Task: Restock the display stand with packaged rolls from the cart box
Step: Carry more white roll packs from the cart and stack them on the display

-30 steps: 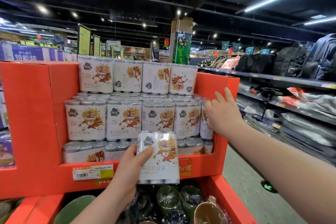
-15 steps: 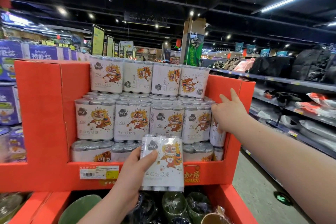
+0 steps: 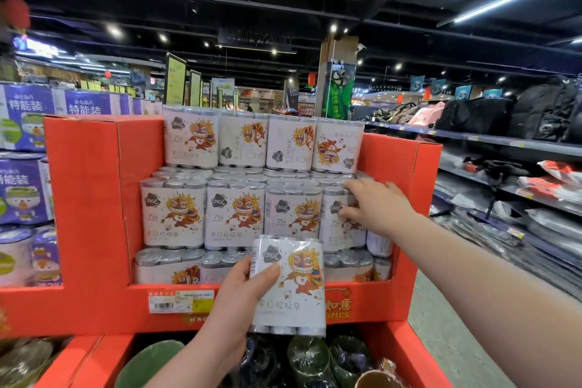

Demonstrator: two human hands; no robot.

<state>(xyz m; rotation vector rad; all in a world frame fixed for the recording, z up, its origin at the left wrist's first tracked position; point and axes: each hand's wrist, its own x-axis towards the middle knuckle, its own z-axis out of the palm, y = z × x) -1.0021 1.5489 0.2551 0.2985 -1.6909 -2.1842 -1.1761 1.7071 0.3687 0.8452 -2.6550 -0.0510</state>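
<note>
**Roll pack held before the stand**

The roll pack [image 3: 288, 285] stands upright at 6 o'clock, gripped by the left hand [image 3: 236, 296] before the orange display stand [image 3: 94, 198]. At 2 o'clock from it, the right hand [image 3: 378, 208] clasps the rightmost middle-row pack [image 3: 335, 230].

Three stepped tiers of packaged rolls [image 3: 234, 214] are stacked on the red display stand [image 3: 85, 198]; a price label [image 3: 181, 301] is fixed to its front edge.
</note>
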